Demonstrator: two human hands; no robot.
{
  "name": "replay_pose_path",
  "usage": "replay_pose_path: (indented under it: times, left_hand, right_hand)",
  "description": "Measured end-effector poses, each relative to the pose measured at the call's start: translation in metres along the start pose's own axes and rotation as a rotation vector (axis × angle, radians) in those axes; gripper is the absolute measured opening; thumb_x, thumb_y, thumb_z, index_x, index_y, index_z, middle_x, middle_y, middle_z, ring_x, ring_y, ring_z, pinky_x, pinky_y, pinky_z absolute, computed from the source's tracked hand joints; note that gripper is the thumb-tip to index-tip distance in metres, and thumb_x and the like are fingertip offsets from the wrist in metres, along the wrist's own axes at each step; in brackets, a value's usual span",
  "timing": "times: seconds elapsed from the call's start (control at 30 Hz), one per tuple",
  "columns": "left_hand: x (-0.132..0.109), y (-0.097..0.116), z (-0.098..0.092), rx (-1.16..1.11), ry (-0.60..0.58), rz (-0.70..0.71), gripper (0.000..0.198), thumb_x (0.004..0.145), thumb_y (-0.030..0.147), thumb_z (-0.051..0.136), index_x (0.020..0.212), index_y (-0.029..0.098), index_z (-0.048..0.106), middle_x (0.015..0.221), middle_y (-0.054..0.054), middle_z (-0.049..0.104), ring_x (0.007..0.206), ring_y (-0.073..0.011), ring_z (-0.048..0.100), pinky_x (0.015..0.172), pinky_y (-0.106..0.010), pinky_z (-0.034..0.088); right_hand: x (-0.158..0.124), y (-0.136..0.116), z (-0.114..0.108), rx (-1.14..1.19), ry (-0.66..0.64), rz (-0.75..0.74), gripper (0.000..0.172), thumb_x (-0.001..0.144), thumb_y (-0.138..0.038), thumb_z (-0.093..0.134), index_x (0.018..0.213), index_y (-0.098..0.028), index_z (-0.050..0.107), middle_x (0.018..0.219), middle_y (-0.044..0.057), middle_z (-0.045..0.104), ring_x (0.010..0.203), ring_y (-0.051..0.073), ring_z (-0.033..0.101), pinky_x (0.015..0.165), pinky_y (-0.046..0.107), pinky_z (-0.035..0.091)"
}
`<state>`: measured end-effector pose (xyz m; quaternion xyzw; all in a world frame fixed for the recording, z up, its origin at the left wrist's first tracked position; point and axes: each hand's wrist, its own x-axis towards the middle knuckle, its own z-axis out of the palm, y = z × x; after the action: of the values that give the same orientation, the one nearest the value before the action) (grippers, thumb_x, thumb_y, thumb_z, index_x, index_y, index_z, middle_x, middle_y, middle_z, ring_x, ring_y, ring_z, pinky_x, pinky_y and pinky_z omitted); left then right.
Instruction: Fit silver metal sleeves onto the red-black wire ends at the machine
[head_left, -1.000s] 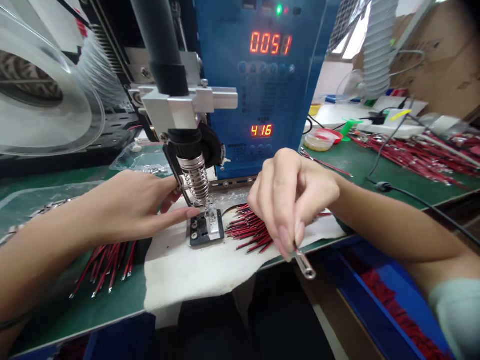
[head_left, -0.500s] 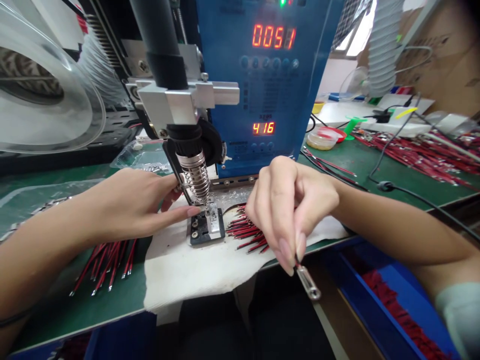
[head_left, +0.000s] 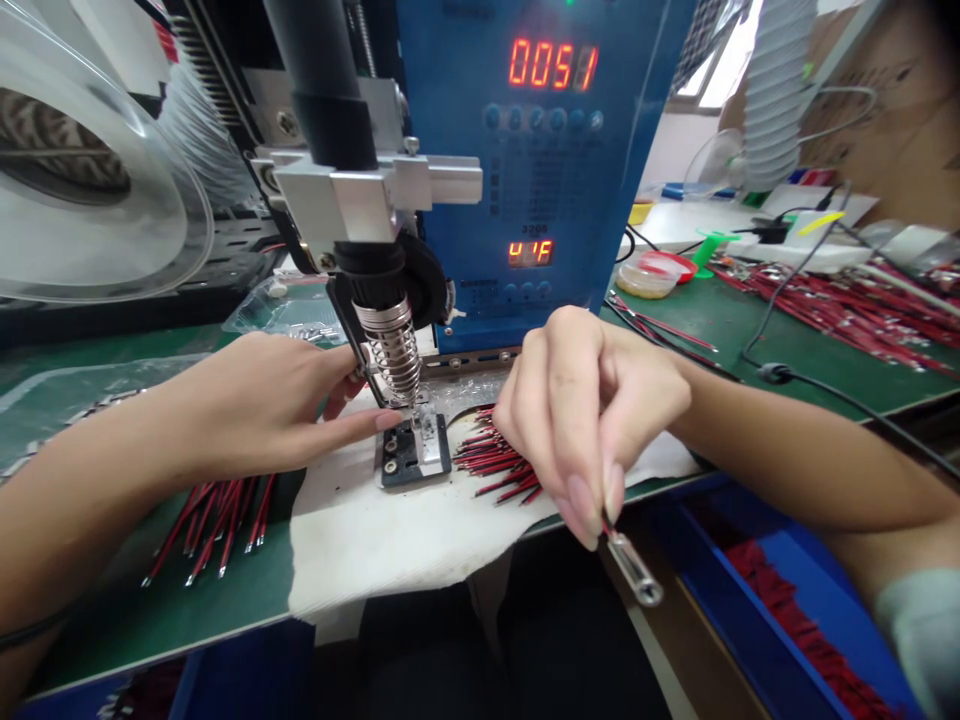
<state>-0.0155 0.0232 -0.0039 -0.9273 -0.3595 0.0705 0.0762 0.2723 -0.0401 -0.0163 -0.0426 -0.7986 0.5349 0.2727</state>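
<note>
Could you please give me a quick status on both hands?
Right hand: pinching wire of metal cylinder. Left hand: beside black fixture, contact unclear. Wire bundle partly behind right hand; no obstruction visible at cylinder.

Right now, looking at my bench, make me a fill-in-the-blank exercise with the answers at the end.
Of the cylinder and the black base plate, the right hand holds the ____.
The upper red display reads ____.
The bench beneath the left hand is coloured ____.
The wires on the white sheet are red and ____.

Missing words: cylinder; 0051; green; black.
</note>
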Motion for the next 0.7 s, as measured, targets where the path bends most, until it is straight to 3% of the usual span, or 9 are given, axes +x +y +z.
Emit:
replay_pose_path:
  times: [0.03, 0.1, 0.23, 0.4, 0.7]
  left_hand:
    - [0.0, 0.0, 0.0, 0.003, 0.002, 0.004, 0.066, 0.099, 0.077, 0.03, 0.079, 0.02, 0.057, 0.067, -0.006, 0.062, 0.06, -0.0209, 0.055, 0.062, -0.033, 0.034]
    - [-0.001, 0.001, -0.001, 0.013, 0.004, 0.012, 0.066, 0.099, 0.077, 0.029, 0.077, 0.021, 0.055, 0.065, -0.005, 0.061, 0.058, -0.0201, 0.053, 0.06, -0.032, 0.032]
    - [-0.005, 0.009, -0.01, 0.013, 0.006, 0.03, 0.059, 0.101, 0.073, 0.035, 0.075, 0.022, 0.049, 0.06, -0.003, 0.057, 0.055, -0.0172, 0.049, 0.058, -0.031, 0.029]
    - [-0.006, 0.015, -0.015, -0.021, 0.022, 0.052, 0.049, 0.101, 0.064, 0.043, 0.079, 0.021, 0.052, 0.063, -0.003, 0.06, 0.056, -0.0166, 0.05, 0.058, -0.031, 0.031]
    - [-0.005, 0.013, -0.015, -0.041, 0.033, 0.053, 0.059, 0.098, 0.075, 0.036, 0.077, 0.021, 0.051, 0.065, -0.003, 0.061, 0.054, -0.0144, 0.045, 0.057, -0.032, 0.031]
  right_hand:
    - [0.001, 0.0, 0.0, 0.071, -0.025, -0.031, 0.005, 0.083, -0.028, 0.087, 0.084, -0.023, 0.087, 0.082, 0.009, 0.083, 0.071, 0.016, 0.077, 0.067, 0.023, 0.058]
    - [0.002, 0.0, 0.001, 0.135, -0.033, -0.076, 0.009, 0.083, -0.015, 0.086, 0.091, -0.019, 0.087, 0.083, 0.01, 0.083, 0.076, 0.015, 0.077, 0.072, 0.024, 0.058]
    - [0.004, 0.0, 0.004, -0.056, 0.181, -0.012, 0.01, 0.083, -0.006, 0.083, 0.09, -0.013, 0.085, 0.082, 0.009, 0.082, 0.073, 0.012, 0.075, 0.07, 0.021, 0.058]
    - [0.003, 0.002, 0.008, -0.272, 0.247, 0.07, 0.005, 0.087, -0.011, 0.083, 0.09, -0.013, 0.085, 0.081, 0.007, 0.082, 0.071, 0.013, 0.076, 0.064, 0.019, 0.058]
    - [0.006, 0.004, 0.012, -0.424, 0.291, 0.127, 0.007, 0.091, -0.018, 0.079, 0.088, -0.018, 0.086, 0.079, 0.002, 0.083, 0.067, 0.011, 0.075, 0.058, 0.015, 0.054]
